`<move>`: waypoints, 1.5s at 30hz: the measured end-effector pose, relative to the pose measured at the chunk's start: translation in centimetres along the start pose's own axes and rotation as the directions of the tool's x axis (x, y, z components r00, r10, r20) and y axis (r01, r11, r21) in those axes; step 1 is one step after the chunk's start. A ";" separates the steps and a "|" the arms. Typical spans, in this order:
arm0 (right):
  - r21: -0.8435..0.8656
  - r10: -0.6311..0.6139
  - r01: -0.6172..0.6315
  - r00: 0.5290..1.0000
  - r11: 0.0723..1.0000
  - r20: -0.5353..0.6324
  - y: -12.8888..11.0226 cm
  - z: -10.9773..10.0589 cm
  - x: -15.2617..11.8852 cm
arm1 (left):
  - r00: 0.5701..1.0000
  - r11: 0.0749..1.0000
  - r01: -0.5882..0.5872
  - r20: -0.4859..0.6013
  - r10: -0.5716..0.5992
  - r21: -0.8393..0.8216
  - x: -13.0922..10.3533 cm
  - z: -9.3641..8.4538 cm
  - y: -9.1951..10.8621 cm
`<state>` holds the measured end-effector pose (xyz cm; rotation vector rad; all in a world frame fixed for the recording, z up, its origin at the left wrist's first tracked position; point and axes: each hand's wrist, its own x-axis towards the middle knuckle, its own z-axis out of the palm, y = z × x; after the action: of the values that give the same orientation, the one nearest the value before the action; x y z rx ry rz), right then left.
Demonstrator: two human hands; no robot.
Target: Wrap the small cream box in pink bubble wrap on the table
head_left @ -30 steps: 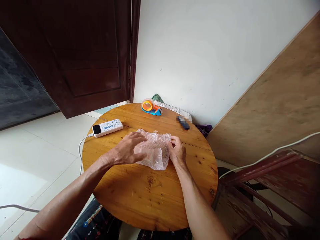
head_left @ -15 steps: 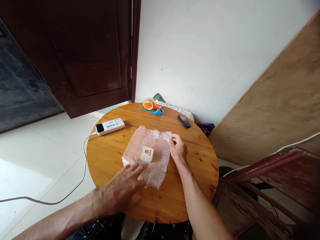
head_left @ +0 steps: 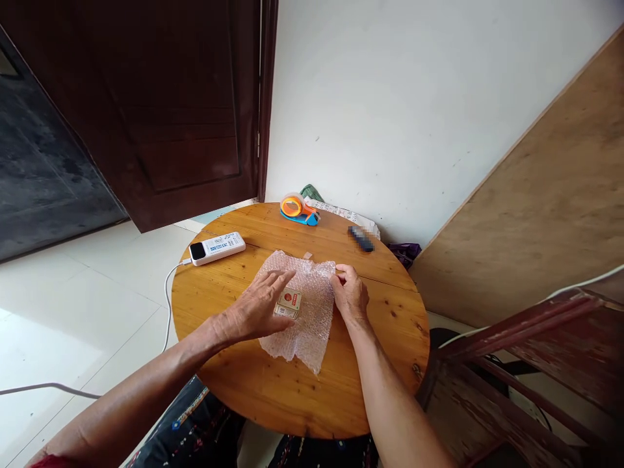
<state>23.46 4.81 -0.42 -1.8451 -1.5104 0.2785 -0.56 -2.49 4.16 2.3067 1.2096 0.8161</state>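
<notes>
A sheet of clear bubble wrap (head_left: 312, 325) lies spread on the round wooden table (head_left: 385, 364). On it sits a small cream-coloured box (head_left: 288, 303) with a red label. My left hand (head_left: 256, 305) is over the left part of the wrap, thumb and fingers apart around the near left side of the box; whether it touches the box I cannot tell. At the wrap's upper right corner, my right hand (head_left: 350, 292) pinches the edge between thumb and forefinger.
An orange and blue tape dispenser (head_left: 299, 209) stands at the table's far edge. A white device (head_left: 217, 248) with a plugged-in cable lies at the left, and a dark, partly blurred object (head_left: 361, 238) at the far right. Beyond are a wall and a brown door (head_left: 195, 130).
My left hand has moved up and away from the wrap's near edge to beside the box. The wrap's left side looks flatter or folded inward. My right hand keeps its pinch.
</notes>
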 end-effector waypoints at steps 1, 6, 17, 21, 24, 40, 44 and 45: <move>-0.002 0.003 -0.003 1.000 1.000 -0.003 -0.1 0.0 0.0 | 0.999 0.999 0.031 0.013 -0.031 -0.008 0.0 1.0 -0.7; -0.007 0.000 0.000 1.000 1.000 -0.010 -0.2 0.0 0.1 | 0.988 0.991 0.130 0.079 -0.130 0.009 -1.9 4.1 -1.9; 0.488 -0.321 0.199 0.930 0.850 0.180 -3.6 -2.8 -2.4 | 0.989 0.989 0.144 0.014 -0.145 0.035 -2.5 5.1 -1.9; 0.312 -0.530 0.428 0.701 0.848 0.478 -6.4 -2.7 -5.7 | 0.990 0.987 0.136 0.019 -0.138 0.086 -2.6 4.9 -1.7; 0.116 -0.489 0.494 0.748 0.862 0.449 -6.2 -3.6 -6.6 | 0.991 0.984 0.126 0.027 -0.130 0.126 -2.6 4.8 -1.7; -0.198 -0.426 0.409 0.903 0.891 -0.056 1.9 -8.8 -3.9 | 0.983 0.960 0.127 0.095 -0.155 0.248 -2.4 5.2 -0.9; 0.001 -0.602 0.608 0.786 0.794 0.141 -2.8 -6.2 -5.0 | 0.983 0.936 0.120 0.089 -0.158 0.332 -2.6 5.5 0.3; 0.019 -0.620 0.629 0.760 0.777 0.194 -3.7 -5.3 -5.0 | 0.983 0.929 0.123 0.084 -0.162 0.348 -2.6 5.6 0.6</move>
<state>22.25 -1.68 4.41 -1.2594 -2.1879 0.0928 2.30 -5.44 -0.43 2.4539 1.5490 0.4454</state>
